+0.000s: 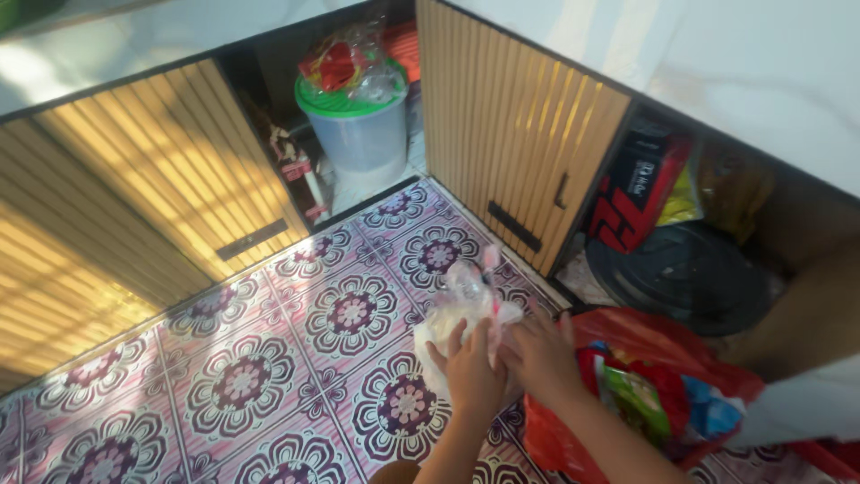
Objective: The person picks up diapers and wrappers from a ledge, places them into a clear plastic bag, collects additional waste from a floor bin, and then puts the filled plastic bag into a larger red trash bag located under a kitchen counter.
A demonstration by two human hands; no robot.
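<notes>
You kneel over a floral tiled floor [269,358], slatted cabinet doors [511,134] around. A red plastic bag [645,345] w/ snack packets lies at your right. Both hands hold a clear plastic bag [466,300] w/ white stuff above the floor: left hand [473,372] and right hand [540,357] closed around its lower part.

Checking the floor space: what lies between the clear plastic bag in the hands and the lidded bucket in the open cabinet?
In the head view, only bare patterned floor tiles lie between the clear plastic bag and the green-lidded bucket.
</notes>
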